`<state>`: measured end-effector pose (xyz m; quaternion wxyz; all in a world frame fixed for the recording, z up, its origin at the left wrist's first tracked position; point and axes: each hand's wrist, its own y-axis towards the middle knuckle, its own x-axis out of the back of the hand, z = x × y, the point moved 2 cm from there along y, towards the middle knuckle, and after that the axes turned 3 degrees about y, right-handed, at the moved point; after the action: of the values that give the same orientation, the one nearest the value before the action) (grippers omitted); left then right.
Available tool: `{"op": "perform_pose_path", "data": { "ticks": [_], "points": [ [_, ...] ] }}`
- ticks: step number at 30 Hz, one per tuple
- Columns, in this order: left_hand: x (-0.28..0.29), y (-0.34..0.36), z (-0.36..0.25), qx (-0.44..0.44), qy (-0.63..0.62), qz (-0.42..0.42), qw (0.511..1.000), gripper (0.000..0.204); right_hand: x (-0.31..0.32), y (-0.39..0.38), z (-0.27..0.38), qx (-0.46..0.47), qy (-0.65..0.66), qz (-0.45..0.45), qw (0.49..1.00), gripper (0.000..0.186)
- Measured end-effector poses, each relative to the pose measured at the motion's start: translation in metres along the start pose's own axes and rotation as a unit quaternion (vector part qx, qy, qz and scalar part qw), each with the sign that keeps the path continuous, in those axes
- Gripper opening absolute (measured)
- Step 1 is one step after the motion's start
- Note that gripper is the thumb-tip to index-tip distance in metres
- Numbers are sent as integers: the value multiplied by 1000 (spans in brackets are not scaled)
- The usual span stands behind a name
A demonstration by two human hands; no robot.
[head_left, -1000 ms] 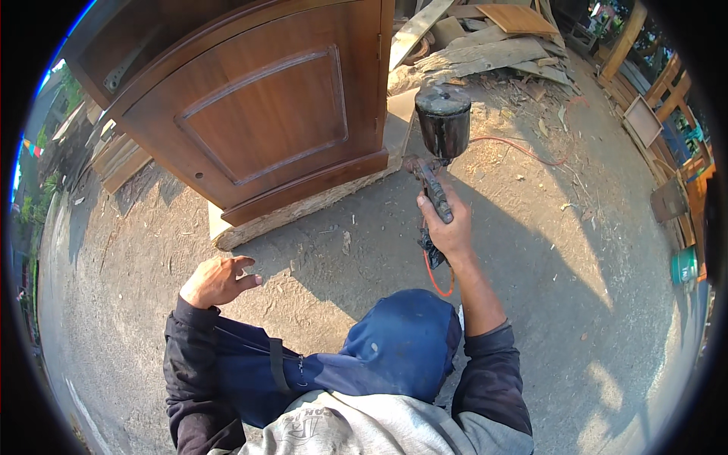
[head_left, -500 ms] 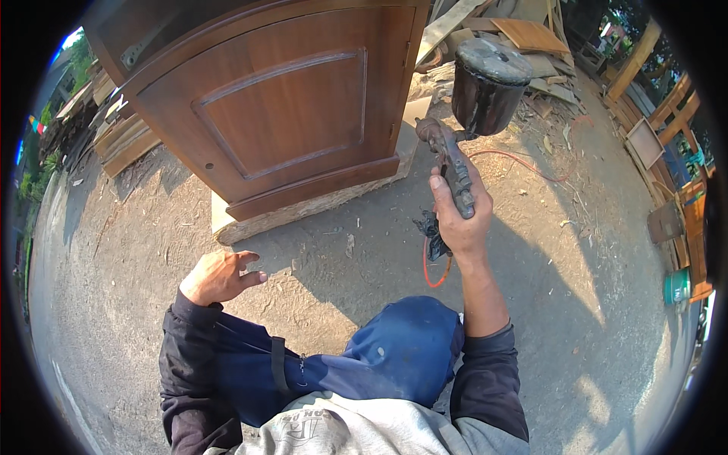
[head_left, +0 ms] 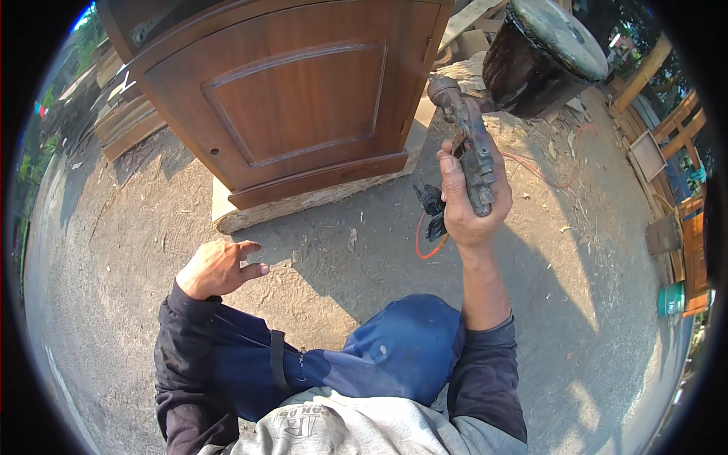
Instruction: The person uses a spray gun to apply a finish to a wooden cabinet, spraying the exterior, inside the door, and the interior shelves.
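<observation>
Brown wooden planks (head_left: pixel 133 129), rough and stacked low on the ground (head_left: pixel 136 227) at far left. Next, nearer the body, a bare left hand (head_left: pixel 218 269) at the end of a dark sleeve (head_left: pixel 186 356), back upward, holding nothing, thumb and fingers apart and loosely bent, near the end of a thick, pale, rough-edged slab (head_left: pixel 265 214). On that slab, a reddish-brown wooden cabinet (head_left: pixel 303 106), upright, door closed, with a pale-edged arched panel and a small round hole low at left. Below, toward the middle, a bent leg in blue trousers (head_left: pixel 406 356). Above it, a thin orange hose (head_left: pixel 418 244), curving beside a crumpled black wad (head_left: pixel 434 216) of unclear material. Just right of these, a bare right hand (head_left: pixel 474 227), fingers clamped around the handle of a dark, stained metal spray gun (head_left: pixel 472 129), raised to the right of the cabinet, front end toward the upper left. Joined at the gun's right, a large, dark, cylindrical cup (head_left: pixel 531 76), tilted, with a pale, blotched lid. Far right, brown wooden frames (head_left: pixel 676 120) and, lower, a green bucket (head_left: pixel 672 300).
</observation>
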<state>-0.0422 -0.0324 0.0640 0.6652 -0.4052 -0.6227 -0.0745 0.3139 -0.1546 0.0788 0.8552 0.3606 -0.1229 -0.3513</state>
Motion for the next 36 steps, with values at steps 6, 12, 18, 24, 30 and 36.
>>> {"op": "perform_pose_path", "data": {
  "ticks": [6,12,18,24,30,36],
  "points": [
    [2,-4,-1,-25,5,-13,1000,61,-1,-27,-25,-43,-67,50,996,43],
    [0,-3,1,-29,11,-12,999,60,4,-60,-47,-79,-107,69,989,43],
    [-3,-4,4,-56,5,-47,997,65,9,-87,-65,-138,-133,96,977,44],
    [-2,-3,3,-61,1,-45,997,64,7,-97,-58,-135,-165,134,968,43],
    [1,-4,3,-64,7,-41,997,61,-2,-67,-27,-134,-151,130,971,43],
    [1,-5,6,-58,14,-34,998,63,-9,-18,9,-81,-69,68,992,44]
  ]
}}
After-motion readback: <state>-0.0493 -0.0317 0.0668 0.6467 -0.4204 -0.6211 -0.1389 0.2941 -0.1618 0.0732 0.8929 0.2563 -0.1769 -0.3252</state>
